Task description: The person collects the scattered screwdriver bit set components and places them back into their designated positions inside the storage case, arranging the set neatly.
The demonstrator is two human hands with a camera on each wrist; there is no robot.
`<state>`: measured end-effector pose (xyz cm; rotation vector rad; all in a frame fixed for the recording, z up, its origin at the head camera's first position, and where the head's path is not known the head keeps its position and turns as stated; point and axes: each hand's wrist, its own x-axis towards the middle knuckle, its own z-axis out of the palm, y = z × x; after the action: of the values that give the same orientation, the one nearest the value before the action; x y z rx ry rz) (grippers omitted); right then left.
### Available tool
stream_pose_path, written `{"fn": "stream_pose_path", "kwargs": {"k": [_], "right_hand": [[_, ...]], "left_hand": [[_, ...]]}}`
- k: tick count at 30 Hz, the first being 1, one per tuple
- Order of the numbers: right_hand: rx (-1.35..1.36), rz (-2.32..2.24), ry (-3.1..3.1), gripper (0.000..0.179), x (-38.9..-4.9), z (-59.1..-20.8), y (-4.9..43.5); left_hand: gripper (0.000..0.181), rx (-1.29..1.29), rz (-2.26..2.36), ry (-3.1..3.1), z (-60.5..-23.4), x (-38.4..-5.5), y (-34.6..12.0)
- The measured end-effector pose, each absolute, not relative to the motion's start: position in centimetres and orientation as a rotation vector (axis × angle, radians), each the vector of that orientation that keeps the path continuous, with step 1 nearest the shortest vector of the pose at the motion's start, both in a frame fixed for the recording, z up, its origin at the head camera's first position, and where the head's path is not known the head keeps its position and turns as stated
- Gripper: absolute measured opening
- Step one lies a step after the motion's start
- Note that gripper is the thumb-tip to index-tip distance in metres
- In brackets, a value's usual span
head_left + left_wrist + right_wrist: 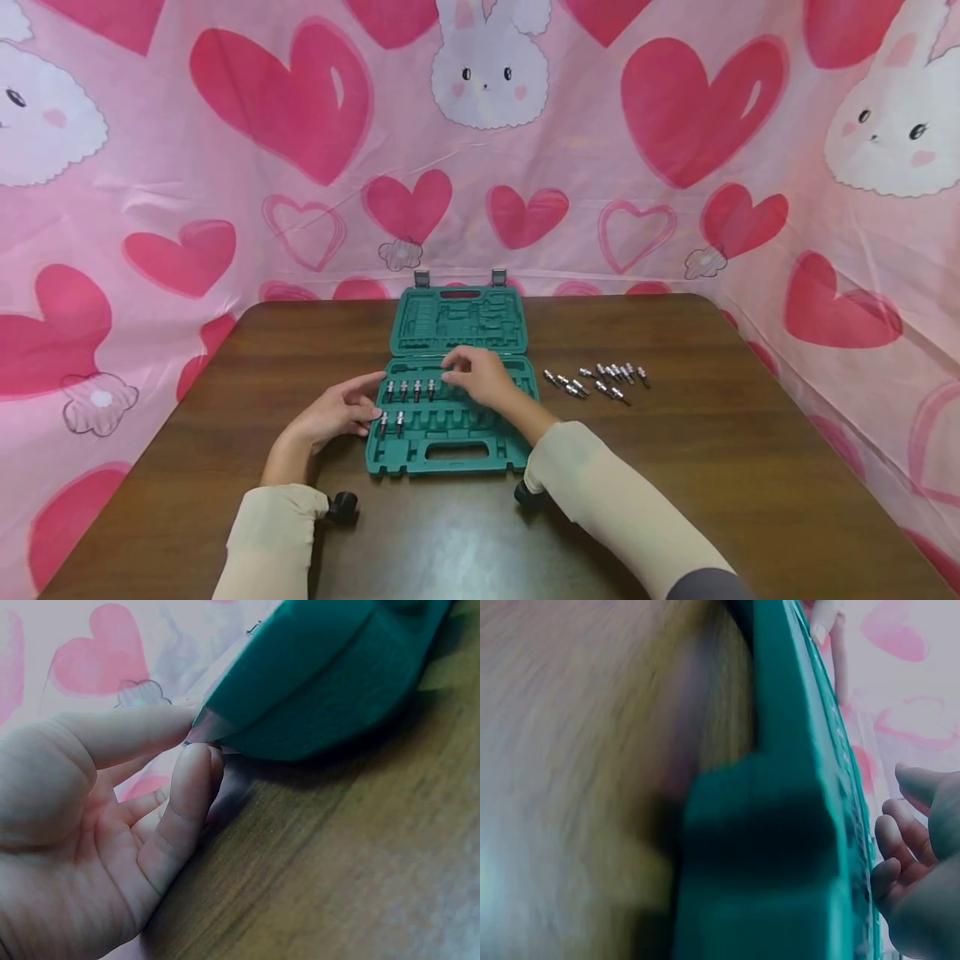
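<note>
A green tool case [459,450] lies with its lid raised on the wooden table. Several bit sockets [417,390], chrome with dark tips, stand in its upper row at the left. Two more bit sockets [399,423] sit in the lower row. My left hand [333,414] touches the case's left edge, index finger stretched along it and thumb at the rim. In the left wrist view its thumb and fingertips meet the case wall [315,697]. My right hand [483,379] hovers over the upper row, thumb and index finger apart, and nothing shows between them.
Several loose bit sockets [611,373] are scattered on the table right of the case. The case lid [459,321] with two latches leans back behind the tray. A pink cloth [525,150] with hearts and rabbits hangs around the table's back and sides.
</note>
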<state>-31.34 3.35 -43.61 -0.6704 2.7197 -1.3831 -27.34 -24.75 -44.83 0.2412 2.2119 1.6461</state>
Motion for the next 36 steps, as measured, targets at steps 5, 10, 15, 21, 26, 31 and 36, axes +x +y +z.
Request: {"fn": "stream_pose_path", "kwargs": {"k": [5, 10, 15, 21, 26, 31, 36], "right_hand": [[-0.697, -1.402, 2.729, 0.016, -31.3, -42.6, 4.9], [-0.696, -1.431, 2.745, 0.02, -31.4, -42.1, 6.7], [-0.632, -1.48, 2.758, 0.021, -31.7, -42.1, 8.7], [-0.59, -1.523, 2.75, 0.021, -31.6, -42.7, 10.6], [-0.585, -1.541, 2.733, 0.021, -31.3, -43.0, 12.0], [-0.586, -1.564, 2.733, 0.022, -31.0, -43.0, 13.7], [-0.56, -1.547, 2.732, 0.024, -30.5, -42.9, 15.7]], "left_hand": [[0.065, 0.242, 1.643, 2.22, -44.9, -27.5, -24.7], [0.065, 0.245, 1.642, 2.214, -45.0, -27.5, -24.6], [0.065, 0.248, 1.63, 2.231, -44.8, -27.5, -24.6], [0.066, 0.265, 1.638, 2.223, -44.7, -27.4, -24.8], [0.066, 0.259, 1.644, 2.212, -44.7, -27.3, -24.9], [0.065, 0.278, 1.656, 2.205, -44.6, -27.3, -24.8], [0.065, 0.285, 1.663, 2.191, -44.6, -27.4, -24.8]]}}
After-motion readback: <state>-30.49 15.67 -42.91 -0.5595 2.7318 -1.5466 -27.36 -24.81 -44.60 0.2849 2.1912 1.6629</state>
